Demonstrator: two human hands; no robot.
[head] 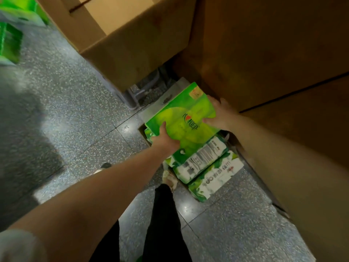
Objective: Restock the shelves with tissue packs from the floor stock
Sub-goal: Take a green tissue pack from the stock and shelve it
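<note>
Both hands, left hand (164,137) and right hand (219,114), clamp the green tissue pack (182,118) mid-frame, thumbs on top. Slick wrap (glossy) could slip, dropping it onto the floor packs (204,163).

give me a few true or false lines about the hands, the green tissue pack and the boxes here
1. Both hands grip the bright green plastic-wrapped tissue pack. True: the left hand holds its near edge, the right hand its far side.
2. The pack lies flat on a shelf. False: it is held above the speckled grey floor.
3. More green-and-white tissue packs lie beneath it. True.
4. The large brown cardboard boxes are blue plastic crates. False: they are brown cardboard.
</note>
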